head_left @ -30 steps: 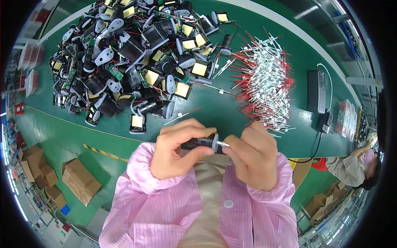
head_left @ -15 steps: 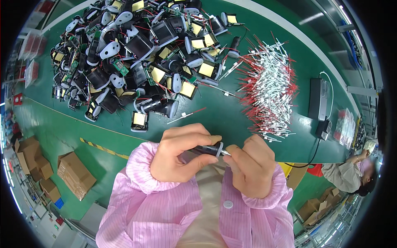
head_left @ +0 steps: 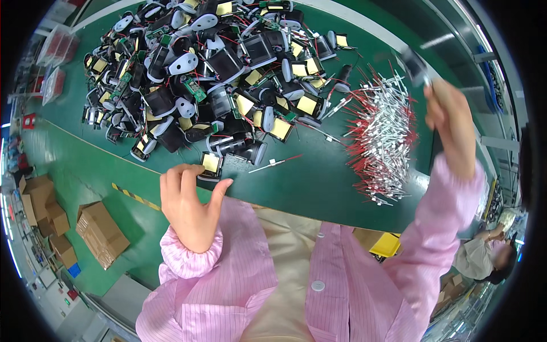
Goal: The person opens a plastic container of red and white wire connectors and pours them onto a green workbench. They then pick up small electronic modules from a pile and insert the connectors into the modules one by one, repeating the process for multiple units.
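Observation:
My left hand is at the table's near edge, thumb stretched away from the fingers. Its fingertips reach the near left side of a small black battery-like unit with a yellow pad; whether they press on it I cannot tell. Raised at the far right, my right hand is closed on a black cylindrical part, blurred by motion. To the left of that hand lies a long pile of thin white and red wire leads. One single lead lies apart, right of the yellow-padded unit.
A big heap of black units with grey end caps, green boards and yellow pads covers the left of the green table. Cardboard boxes stand on the floor at left. A yellow tray is below the edge. Another person sits at right.
My hands have parted. The right has swung up and right with the black cylindrical part. The left has let go of it and moved left to the yellow-padded unit.

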Demonstrator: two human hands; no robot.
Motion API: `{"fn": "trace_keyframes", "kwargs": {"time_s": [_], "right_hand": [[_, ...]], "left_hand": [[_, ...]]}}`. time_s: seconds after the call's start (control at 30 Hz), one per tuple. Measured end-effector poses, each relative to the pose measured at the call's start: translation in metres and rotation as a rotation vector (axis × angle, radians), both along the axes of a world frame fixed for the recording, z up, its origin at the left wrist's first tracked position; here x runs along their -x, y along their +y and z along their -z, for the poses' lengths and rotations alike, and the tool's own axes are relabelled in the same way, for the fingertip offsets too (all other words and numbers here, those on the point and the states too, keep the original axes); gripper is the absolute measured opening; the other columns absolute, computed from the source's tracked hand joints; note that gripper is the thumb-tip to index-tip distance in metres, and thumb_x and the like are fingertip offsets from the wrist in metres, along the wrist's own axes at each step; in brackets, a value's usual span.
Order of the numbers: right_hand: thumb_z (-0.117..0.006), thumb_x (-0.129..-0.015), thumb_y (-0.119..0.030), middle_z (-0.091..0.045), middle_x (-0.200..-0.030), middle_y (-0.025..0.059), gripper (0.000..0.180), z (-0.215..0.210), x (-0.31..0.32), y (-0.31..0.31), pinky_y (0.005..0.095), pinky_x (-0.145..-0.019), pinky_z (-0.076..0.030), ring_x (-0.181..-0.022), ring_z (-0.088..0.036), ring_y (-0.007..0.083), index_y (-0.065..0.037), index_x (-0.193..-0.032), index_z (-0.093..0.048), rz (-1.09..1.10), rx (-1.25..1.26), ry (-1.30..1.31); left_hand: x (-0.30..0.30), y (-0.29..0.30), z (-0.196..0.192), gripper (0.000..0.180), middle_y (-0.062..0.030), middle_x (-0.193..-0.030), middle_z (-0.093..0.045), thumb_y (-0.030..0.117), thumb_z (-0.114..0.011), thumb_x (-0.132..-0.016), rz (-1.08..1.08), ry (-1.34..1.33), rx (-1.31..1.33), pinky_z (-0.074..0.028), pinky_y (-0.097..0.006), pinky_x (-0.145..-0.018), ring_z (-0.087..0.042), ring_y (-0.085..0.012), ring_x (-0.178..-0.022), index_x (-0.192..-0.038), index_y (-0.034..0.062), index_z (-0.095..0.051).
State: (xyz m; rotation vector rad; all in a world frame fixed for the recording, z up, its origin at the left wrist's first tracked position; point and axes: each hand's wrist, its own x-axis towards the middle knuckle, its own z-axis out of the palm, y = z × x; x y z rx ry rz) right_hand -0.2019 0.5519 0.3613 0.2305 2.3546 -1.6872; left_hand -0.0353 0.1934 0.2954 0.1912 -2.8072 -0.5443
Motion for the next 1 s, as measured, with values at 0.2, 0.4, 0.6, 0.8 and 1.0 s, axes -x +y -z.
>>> {"fn": "trace_keyframes", "kwargs": {"time_s": [0.2,0.4,0.6,0.8,1.0], "right_hand": [[-0.056,-0.094,-0.037,-0.058,-0.081,0.001,0.043,0.064,0.121,0.076,0.0255,-0.066,-0.043,-0.069,-0.051,0.0098,0.001,-0.112,-0.058,0.229,0.199,-0.064],[-0.06,-0.087,-0.022,-0.063,-0.101,0.0086,0.029,0.021,0.048,-0.04,0.0307,-0.076,-0.047,-0.087,-0.058,0.0184,-0.002,-0.108,-0.063,-0.23,-0.699,0.55],[-0.063,-0.073,-0.009,-0.059,-0.091,0.0102,0.021,0.024,-0.089,-0.133,0.0304,-0.061,-0.052,-0.076,-0.061,0.0218,0.001,-0.091,-0.063,-0.977,-0.605,0.626],[-0.06,-0.066,-0.012,-0.057,-0.087,0.0127,0.018,0.079,-0.095,-0.157,0.0281,-0.055,-0.046,-0.07,-0.056,0.0187,0.001,-0.078,-0.059,-1.013,-0.704,0.921],[-0.062,-0.066,-0.011,-0.055,-0.076,0.0097,0.011,0.057,-0.085,-0.141,0.027,-0.05,-0.04,-0.061,-0.052,0.016,-0.003,-0.07,-0.056,-1.026,-0.799,1.057]], "left_hand": [[0.005,0.004,0.017,0.034,-0.0131,-0.096,-0.056,0.009,-0.08,-0.067,0.059,-0.032,-0.036,-0.045,-0.038,-0.073,-0.055,-0.0314,-0.086,-0.094,0.0002,-0.061],[-0.003,-0.007,0.015,0.038,-0.0138,-0.106,-0.056,-0.005,-0.073,-0.07,0.065,0.026,-0.56,-0.049,-0.035,-0.08,-0.057,-0.0267,-0.097,-0.105,-0.0013,-0.06],[0.009,-0.007,0.021,0.045,-0.021,-0.119,-0.054,-0.009,-0.059,-0.074,0.14,0.186,-0.933,-0.034,-0.04,-0.103,-0.05,-0.0302,-0.115,-0.118,-0.0101,-0.054],[0.011,-0.007,0.023,0.042,-0.0202,-0.098,-0.062,-0.001,-0.051,-0.073,0.118,0.466,-1.154,-0.042,-0.034,-0.086,-0.055,-0.0244,-0.094,-0.114,-0.0084,-0.055],[0.016,0.003,0.008,0.037,-0.0147,-0.086,-0.062,-0.006,-0.054,-0.075,0.091,0.238,-1.399,-0.043,-0.03,-0.073,-0.054,-0.0186,-0.081,-0.112,-0.0041,-0.054]]}}
